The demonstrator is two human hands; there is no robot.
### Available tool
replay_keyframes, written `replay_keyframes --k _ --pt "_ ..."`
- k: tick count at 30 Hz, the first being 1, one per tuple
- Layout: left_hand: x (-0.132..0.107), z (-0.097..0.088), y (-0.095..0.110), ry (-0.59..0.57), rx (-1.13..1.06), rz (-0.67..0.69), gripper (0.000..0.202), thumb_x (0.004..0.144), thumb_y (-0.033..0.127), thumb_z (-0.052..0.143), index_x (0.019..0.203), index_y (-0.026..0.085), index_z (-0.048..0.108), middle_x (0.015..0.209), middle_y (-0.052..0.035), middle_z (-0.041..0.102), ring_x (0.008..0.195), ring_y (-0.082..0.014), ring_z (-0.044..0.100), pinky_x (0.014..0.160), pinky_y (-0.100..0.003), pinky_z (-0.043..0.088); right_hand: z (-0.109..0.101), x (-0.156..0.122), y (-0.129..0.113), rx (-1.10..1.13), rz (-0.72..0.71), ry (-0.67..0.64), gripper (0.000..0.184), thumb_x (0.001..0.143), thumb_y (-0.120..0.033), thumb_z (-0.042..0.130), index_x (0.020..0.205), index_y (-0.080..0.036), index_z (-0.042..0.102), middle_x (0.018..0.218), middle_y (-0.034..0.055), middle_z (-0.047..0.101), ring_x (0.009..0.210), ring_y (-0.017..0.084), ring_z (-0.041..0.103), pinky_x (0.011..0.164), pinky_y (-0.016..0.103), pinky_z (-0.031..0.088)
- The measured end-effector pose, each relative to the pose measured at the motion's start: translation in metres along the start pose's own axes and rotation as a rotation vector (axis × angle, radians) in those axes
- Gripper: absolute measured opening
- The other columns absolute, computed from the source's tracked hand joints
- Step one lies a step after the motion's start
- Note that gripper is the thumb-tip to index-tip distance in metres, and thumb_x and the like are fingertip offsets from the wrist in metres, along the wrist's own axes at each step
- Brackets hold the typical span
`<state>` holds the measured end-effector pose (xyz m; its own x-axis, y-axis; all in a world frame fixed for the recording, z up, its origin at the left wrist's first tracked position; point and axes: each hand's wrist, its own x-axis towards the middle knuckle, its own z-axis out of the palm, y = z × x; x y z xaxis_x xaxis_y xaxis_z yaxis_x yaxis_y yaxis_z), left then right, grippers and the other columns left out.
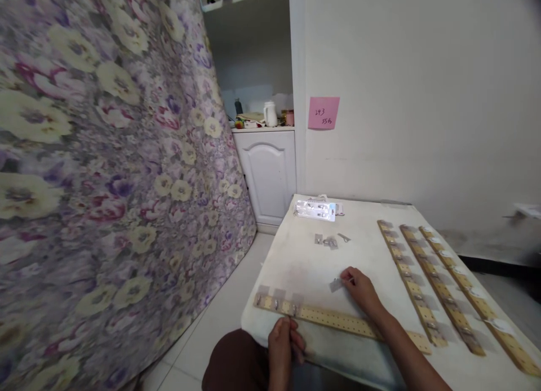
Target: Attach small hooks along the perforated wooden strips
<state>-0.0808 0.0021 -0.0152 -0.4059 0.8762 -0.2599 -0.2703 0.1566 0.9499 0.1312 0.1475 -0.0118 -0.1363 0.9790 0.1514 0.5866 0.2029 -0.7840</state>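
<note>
A tan perforated strip (pixel 325 315) lies along the table's near edge, with several small clear plates bearing metal hooks at its left end. My left hand (pixel 282 341) is at the strip's front edge, just below the third hook (pixel 295 309), its fingers curled and fingertips against the edge. Beyond the strip, my right hand (pixel 359 288) pinches a small clear hook plate (pixel 336 284) by its right side, over the white tabletop. Farther back lie a few loose hook plates (pixel 331 243) and a small flat grey piece (pixel 344 238).
On the right lie three more strips with hook plates: one on the left (pixel 408 278), a darker one (pixel 439 287) and one near the table's edge (pixel 477 298). Clear packaging (pixel 315 209) sits at the back. A flowered curtain (pixel 127 182) hangs left; a wall stands behind.
</note>
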Motion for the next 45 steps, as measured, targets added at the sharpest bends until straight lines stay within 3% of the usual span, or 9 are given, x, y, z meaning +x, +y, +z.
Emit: replay_keyframes --k 4,7,13,17,23,30,35,38,45 --pt "0.0 -0.003 -0.002 -0.01 -0.011 0.001 0.047 0.068 0.066 0.051 0.068 0.018 0.049 0.04 0.0029 0.057 0.024 -0.0071 0.04 0.03 -0.017 0.023 -0.002 -0.012 -0.01 0.097 -0.015 -0.025 0.008 0.072 -0.021 0.048 0.071 -0.021 0.056 0.066 -0.0001 0.06 0.064 0.018 0.054 0.06 0.028 0.04" --pt "-0.006 0.0 -0.004 -0.032 -0.01 -0.001 0.048 0.067 0.067 0.052 0.068 0.019 0.049 0.039 0.0037 0.056 0.023 -0.0067 0.039 0.03 -0.017 0.022 -0.008 -0.024 -0.024 0.179 -0.075 -0.025 0.009 0.075 -0.023 0.049 0.076 -0.021 0.057 0.071 0.0009 0.062 0.068 0.018 0.056 0.063 0.028 0.042" --pt "-0.024 0.027 0.004 -0.232 -0.009 -0.105 0.052 0.066 0.068 0.054 0.076 0.017 0.055 0.041 0.0024 0.058 0.024 -0.0072 0.04 0.031 -0.018 0.018 -0.015 -0.05 -0.048 0.27 -0.288 -0.067 0.013 0.083 -0.027 0.048 0.076 -0.021 0.058 0.094 0.0075 0.063 0.091 0.02 0.058 0.074 0.028 0.047" --pt "-0.031 0.041 0.017 -0.239 -0.15 -0.152 0.049 0.07 0.061 0.057 0.089 0.016 0.056 0.055 0.0014 0.064 0.032 -0.0083 0.05 0.034 -0.018 0.022 -0.014 -0.067 -0.06 0.297 -0.331 -0.115 0.015 0.085 -0.027 0.048 0.077 -0.021 0.06 0.096 0.0081 0.063 0.092 0.019 0.059 0.074 0.028 0.048" --pt "-0.036 0.041 0.023 -0.288 -0.345 -0.228 0.035 0.068 0.048 0.067 0.068 0.017 0.049 0.053 0.0015 0.061 0.035 -0.0064 0.049 0.037 -0.018 0.027 -0.015 -0.083 -0.068 0.362 -0.373 -0.182 0.012 0.083 -0.021 0.051 0.075 -0.021 0.059 0.096 0.0062 0.062 0.091 0.018 0.059 0.076 0.028 0.048" --pt "-0.035 0.039 0.019 -0.285 -0.32 -0.237 0.031 0.063 0.038 0.07 0.066 0.018 0.046 0.05 0.0027 0.06 0.033 -0.0052 0.046 0.036 -0.016 0.026 -0.012 -0.09 -0.069 0.467 -0.292 -0.204 0.016 0.086 -0.028 0.046 0.084 -0.021 0.06 0.104 0.0077 0.061 0.098 0.02 0.057 0.082 0.031 0.046" --pt "-0.032 0.042 0.01 -0.235 -0.275 -0.21 0.033 0.061 0.042 0.068 0.066 0.019 0.044 0.051 0.0019 0.063 0.033 -0.0058 0.047 0.036 -0.016 0.026 0.004 -0.088 -0.057 0.461 -0.029 -0.195 0.033 0.082 -0.035 0.05 0.111 -0.02 0.053 0.095 0.0057 0.063 0.068 0.016 0.058 0.063 0.029 0.047" --pt "-0.029 0.045 0.003 -0.191 -0.236 -0.203 0.037 0.059 0.046 0.068 0.066 0.02 0.044 0.052 0.0017 0.064 0.032 -0.0068 0.049 0.035 -0.017 0.027 0.013 -0.083 -0.05 0.398 0.018 -0.21 0.031 0.076 -0.032 0.056 0.103 -0.018 0.057 0.085 0.0038 0.062 0.071 0.017 0.058 0.064 0.028 0.046" --pt "-0.026 0.048 -0.01 -0.163 -0.14 -0.225 0.039 0.058 0.051 0.066 0.066 0.021 0.042 0.05 0.0039 0.062 0.031 -0.0084 0.049 0.033 -0.017 0.026 0.018 -0.064 -0.05 0.266 -0.046 -0.245 0.021 0.074 -0.023 0.051 0.092 -0.018 0.061 0.068 -0.0008 0.06 0.064 0.015 0.055 0.061 0.025 0.042"
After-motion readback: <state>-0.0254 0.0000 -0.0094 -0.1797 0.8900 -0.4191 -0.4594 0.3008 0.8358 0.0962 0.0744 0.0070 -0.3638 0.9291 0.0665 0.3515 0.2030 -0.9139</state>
